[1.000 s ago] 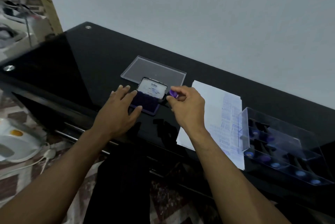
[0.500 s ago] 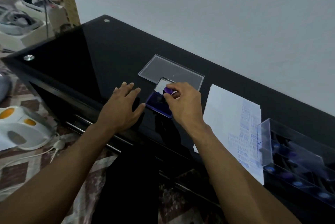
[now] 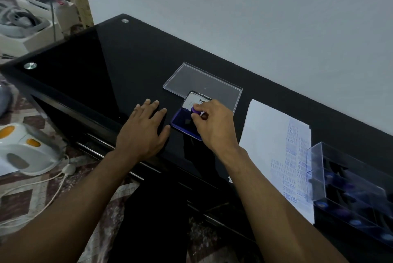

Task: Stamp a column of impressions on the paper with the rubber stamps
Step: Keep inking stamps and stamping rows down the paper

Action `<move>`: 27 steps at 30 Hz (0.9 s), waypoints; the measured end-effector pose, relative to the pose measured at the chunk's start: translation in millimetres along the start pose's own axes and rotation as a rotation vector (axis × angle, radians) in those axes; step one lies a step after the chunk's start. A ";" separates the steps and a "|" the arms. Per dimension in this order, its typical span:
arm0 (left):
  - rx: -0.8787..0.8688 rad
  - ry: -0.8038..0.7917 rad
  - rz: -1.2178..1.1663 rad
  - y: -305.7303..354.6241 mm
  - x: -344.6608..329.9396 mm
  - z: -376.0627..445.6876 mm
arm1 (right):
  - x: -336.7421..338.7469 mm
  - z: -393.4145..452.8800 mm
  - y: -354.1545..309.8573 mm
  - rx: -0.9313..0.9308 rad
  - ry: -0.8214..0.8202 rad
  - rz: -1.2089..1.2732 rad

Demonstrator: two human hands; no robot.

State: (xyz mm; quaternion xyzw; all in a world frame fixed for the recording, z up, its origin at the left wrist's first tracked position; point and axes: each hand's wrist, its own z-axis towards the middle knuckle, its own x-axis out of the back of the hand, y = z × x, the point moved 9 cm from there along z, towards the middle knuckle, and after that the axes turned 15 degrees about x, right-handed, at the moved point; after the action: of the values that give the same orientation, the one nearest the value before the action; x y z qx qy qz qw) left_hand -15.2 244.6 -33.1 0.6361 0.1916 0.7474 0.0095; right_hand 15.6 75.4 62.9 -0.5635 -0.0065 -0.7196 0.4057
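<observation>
My right hand pinches a small purple-topped rubber stamp and holds it down over the open blue ink pad, whose raised lid carries a white label. Flat on the black glass table, just left of the pad, lies my left hand with its fingers spread. To the right is the white paper, with columns of blue impressions along its right side.
A clear plastic case with several more stamps stands on the paper's right edge. A clear flat lid lies behind the ink pad. A white wall runs behind the table. White appliances and a cable lie on the floor at left.
My right hand carried the stamp leftward from beside the pad onto the ink surface. The left hand stayed flat beside the pad. The camera view shifted to the left.
</observation>
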 end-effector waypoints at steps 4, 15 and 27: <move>0.001 0.001 0.010 -0.1 -1.6 -0.3 | -0.8 0.8 2.9 -0.015 -0.002 0.016; 0.007 -0.001 0.035 1.3 -2.5 0.0 | -6.4 4.1 11.3 -0.015 0.000 0.035; 0.013 0.005 0.038 1.7 -1.4 0.2 | -5.5 4.9 13.5 -0.012 -0.010 0.048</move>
State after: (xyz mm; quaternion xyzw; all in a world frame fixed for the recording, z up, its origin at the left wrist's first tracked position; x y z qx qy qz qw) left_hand -14.2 242.7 -34.0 0.6379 0.1842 0.7477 -0.0091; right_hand 27.7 71.8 54.2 -0.5695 0.0094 -0.7069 0.4194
